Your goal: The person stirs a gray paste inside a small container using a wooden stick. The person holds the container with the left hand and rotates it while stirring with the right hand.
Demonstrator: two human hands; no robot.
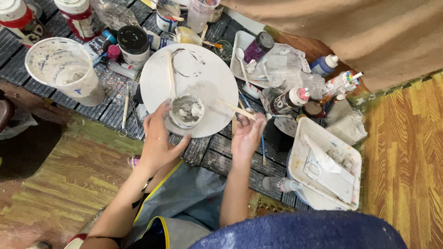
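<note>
While the left hand [159,140] wraps its fingers [162,112] round a small cup [186,110] of grey paste, the right hand [247,133] pinches a thin wooden stick [235,109].

That cup sits on a round white board [194,60] on the dark slatted surface [115,110]. It could tip and spill if the stick pushes too hard, I think. Nearby stand a big splattered white bucket [64,69], a purple bottle with a black cap [257,47], a blue bottle with a white cap [324,64], and a white tray [304,138].

Matt white plaster-smeared round board [203,78]; thin wooden stick [235,109]; glossy plastic cup [186,112]
</note>
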